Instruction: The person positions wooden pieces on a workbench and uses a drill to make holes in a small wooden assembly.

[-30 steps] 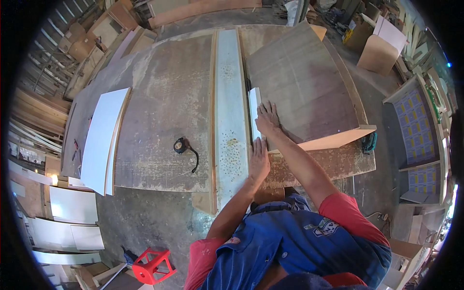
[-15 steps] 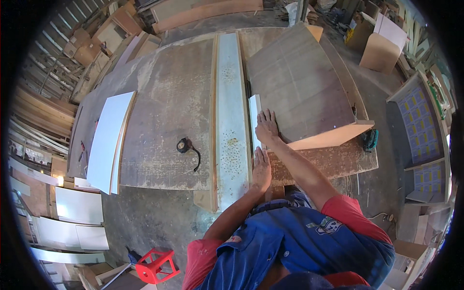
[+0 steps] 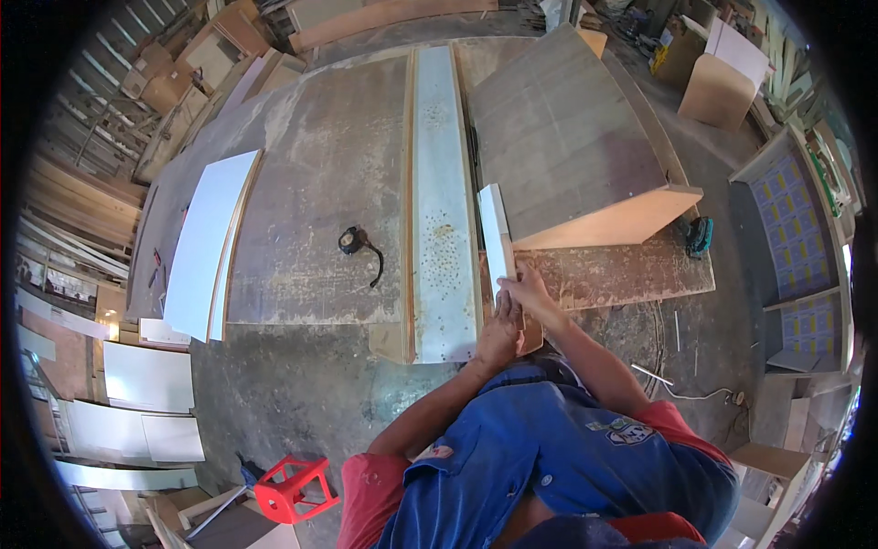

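A narrow white wooden strip (image 3: 495, 233) with bare wood along its side lies just right of a long pale board on the worktable. Its near end is at my hands. My right hand (image 3: 530, 291) is closed round that end, thumb and fingers on its right side. Close below it, my left hand (image 3: 500, 334) has its fingers together against the near end of the strip. Part of the left fingers is hidden by the right hand. The long pale board (image 3: 445, 165) is sprinkled with sawdust or small chips.
A large brown wooden panel (image 3: 567, 146) rests on the table to the right, beside a teal power tool (image 3: 699, 238). Left of the pale board are a black tape measure (image 3: 350, 241) and white panels (image 3: 210, 242). A red stool (image 3: 296, 490) stands on the floor.
The white strip has come toward me and tilted slightly. My right hand has gone from lying flat on it to gripping its near end; my left hand has drawn back toward my body.
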Tool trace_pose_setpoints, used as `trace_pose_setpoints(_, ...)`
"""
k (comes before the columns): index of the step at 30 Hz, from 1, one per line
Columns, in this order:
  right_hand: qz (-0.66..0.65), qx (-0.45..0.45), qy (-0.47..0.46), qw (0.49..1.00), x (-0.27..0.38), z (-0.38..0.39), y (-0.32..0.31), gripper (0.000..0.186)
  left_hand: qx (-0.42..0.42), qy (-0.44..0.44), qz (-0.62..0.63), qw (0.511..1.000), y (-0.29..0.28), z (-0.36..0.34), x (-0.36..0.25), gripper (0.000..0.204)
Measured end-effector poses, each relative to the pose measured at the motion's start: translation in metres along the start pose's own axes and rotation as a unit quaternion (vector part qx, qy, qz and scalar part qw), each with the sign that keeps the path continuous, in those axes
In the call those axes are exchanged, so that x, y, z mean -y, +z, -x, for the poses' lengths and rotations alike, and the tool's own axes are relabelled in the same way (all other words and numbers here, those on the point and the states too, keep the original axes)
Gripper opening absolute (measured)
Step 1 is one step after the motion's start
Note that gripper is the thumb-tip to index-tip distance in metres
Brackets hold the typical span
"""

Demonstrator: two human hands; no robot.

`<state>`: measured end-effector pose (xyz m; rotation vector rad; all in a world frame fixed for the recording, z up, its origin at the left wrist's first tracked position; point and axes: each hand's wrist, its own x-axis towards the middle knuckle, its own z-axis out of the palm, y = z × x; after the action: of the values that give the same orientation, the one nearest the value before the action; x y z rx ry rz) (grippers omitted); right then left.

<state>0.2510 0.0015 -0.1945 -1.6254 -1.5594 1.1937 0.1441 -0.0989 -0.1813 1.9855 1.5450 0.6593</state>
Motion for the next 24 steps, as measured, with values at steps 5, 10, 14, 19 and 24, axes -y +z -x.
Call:
trace_pose_setpoints(5,-0.197,0.123,-0.021,0.972,0.010,0.025,-0.028,0.040,-0.108,0.043,0.119,0.986,-0.057,0.022,0.007,0.058)
trace_pose_setpoints(10,-0.334,0.235,0.116,0.905,0.050,0.078,-0.062,0.040,-0.354,-0.065,0.461,0.812,-0.135,0.003,0.011,0.064)
trace_pose_setpoints(14,-0.246,0.333,0.140,0.900,0.062,0.099,-0.057,0.054,-0.391,0.016,0.531,0.752,-0.192,0.012,-0.023,0.067)
trace_pose_setpoints(19,-0.312,0.402,0.114,0.853,0.092,0.111,-0.045,0.063,-0.431,0.065,0.474,0.765,-0.206,0.032,-0.024,0.067)
trace_pose_setpoints(24,-0.306,0.451,0.092,0.833,0.074,0.096,-0.038,0.069,-0.452,0.064,0.470,0.755,-0.211,0.044,-0.033,0.062)
